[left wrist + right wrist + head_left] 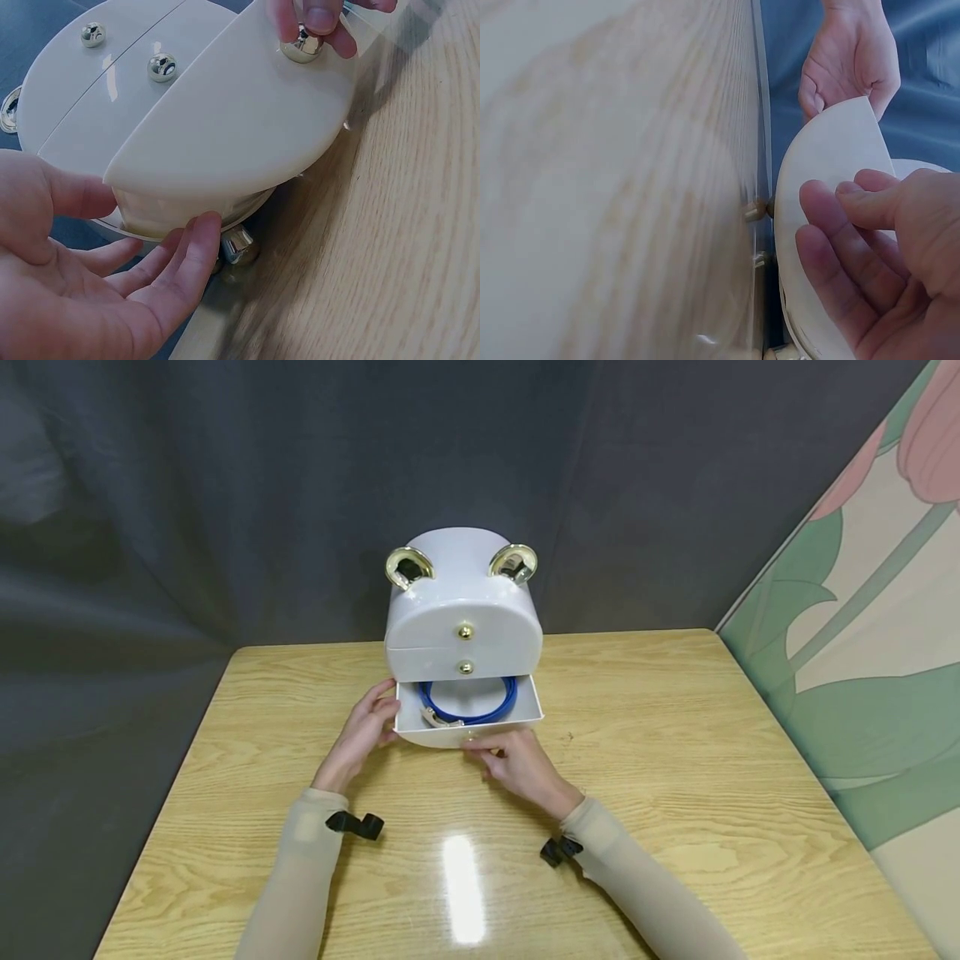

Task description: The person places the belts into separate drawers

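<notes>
A white rounded box with gold ear-shaped trims stands on the table, its bottom drawer pulled out. Inside the drawer lies a coiled blue cable with a metal-coloured end piece. My right hand pinches the gold knob at the drawer's front between thumb and fingers; the left wrist view shows this grip. Around the box's left side, my left hand rests with extended fingers, its thumb and fingertips right at the side of the drawer.
Two more gold knobs mark the upper drawers, which are closed. Small gold feet hold the box off the wooden table. Behind it hangs a dark curtain; a flower-patterned panel borders the right.
</notes>
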Tool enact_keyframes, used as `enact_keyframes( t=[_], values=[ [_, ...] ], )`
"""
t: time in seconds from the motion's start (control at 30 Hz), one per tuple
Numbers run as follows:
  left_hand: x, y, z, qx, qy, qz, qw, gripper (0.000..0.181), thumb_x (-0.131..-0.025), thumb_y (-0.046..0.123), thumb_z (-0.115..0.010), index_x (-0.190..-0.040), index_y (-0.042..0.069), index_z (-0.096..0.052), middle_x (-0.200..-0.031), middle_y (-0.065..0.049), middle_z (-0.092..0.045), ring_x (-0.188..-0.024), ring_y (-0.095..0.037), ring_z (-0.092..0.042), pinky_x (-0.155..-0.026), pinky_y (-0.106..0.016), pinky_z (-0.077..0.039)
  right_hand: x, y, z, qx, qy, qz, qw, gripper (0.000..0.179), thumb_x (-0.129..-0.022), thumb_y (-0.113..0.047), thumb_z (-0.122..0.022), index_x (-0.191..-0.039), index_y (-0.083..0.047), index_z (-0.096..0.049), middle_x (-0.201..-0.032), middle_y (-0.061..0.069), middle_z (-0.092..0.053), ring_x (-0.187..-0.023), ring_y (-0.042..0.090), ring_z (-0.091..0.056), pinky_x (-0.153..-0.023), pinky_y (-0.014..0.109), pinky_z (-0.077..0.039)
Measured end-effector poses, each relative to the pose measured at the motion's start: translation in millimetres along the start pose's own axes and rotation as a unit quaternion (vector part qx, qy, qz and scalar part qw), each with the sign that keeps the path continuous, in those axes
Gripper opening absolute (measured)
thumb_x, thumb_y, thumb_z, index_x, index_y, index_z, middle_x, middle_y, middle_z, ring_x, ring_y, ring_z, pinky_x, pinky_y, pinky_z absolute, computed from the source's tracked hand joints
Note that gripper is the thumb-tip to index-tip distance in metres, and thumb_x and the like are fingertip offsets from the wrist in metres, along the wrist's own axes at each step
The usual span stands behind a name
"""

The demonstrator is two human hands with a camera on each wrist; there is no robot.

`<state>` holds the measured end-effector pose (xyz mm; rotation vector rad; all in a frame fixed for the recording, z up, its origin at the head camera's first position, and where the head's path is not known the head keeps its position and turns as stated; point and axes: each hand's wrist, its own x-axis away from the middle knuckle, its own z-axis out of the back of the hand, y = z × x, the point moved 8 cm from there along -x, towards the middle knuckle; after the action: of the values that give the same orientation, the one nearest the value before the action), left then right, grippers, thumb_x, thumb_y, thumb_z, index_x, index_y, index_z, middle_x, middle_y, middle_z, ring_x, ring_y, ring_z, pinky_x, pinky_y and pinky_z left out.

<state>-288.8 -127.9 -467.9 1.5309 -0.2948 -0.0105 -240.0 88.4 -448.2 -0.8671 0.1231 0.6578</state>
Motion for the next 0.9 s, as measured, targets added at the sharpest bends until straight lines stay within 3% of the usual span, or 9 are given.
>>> enact_keyframes(
  t=[0.23,0.43,0.7,0.9],
  values=[
    [-0.3,0.3,-0.5,0.009,0.000,-0.008,0.9999,0.055,-0.106,0.014,-0.042,-0.157,0.011,-0.023,-0.140,-0.022,-0.049,-0.105,-0.024,-0.058,-0.083,-0.035,-0.054,-2.8,-0.6,2.1,0.011,0.008,0.013,0.9998,0.020,-0.090,-0.002,-0.071,-0.108,-0.009,-0.077,-0.100,0.008,-0.075,-0.056,0.008,-0.065,-0.055,0.014,-0.052],
    [-0.6,-1.0,-0.2,0.008,-0.001,-0.008,0.9999,0.056,-0.106,0.016,-0.042,-0.158,0.012,-0.021,-0.141,-0.022,-0.048,-0.111,-0.028,-0.057,-0.085,-0.035,-0.054,-4.4,-0.3,2.4,0.012,0.012,0.013,0.9998,0.020,-0.090,-0.001,-0.071,-0.107,-0.009,-0.078,-0.101,0.009,-0.075,-0.056,0.008,-0.066,-0.056,0.014,-0.052],
    [-1.5,-1.7,-0.3,0.008,-0.002,-0.006,1.0000,0.055,-0.107,0.018,-0.042,-0.158,0.014,-0.022,-0.141,-0.022,-0.047,-0.116,-0.033,-0.055,-0.095,-0.046,-0.052,-7.3,1.1,2.9,0.004,0.015,0.006,0.9999,0.021,-0.090,0.001,-0.070,-0.108,-0.008,-0.077,-0.104,0.012,-0.074,-0.055,0.012,-0.067,-0.054,0.014,-0.052],
    [-0.8,-1.9,-0.5,0.009,-0.003,-0.006,0.9999,0.055,-0.107,0.018,-0.042,-0.157,0.013,-0.022,-0.140,-0.023,-0.047,-0.114,-0.033,-0.056,-0.092,-0.045,-0.054,-10.9,3.2,2.1,-0.007,0.015,-0.004,0.9999,0.023,-0.090,0.004,-0.068,-0.109,-0.007,-0.076,-0.107,0.014,-0.073,-0.055,0.014,-0.067,-0.052,0.016,-0.053]
  ],
)
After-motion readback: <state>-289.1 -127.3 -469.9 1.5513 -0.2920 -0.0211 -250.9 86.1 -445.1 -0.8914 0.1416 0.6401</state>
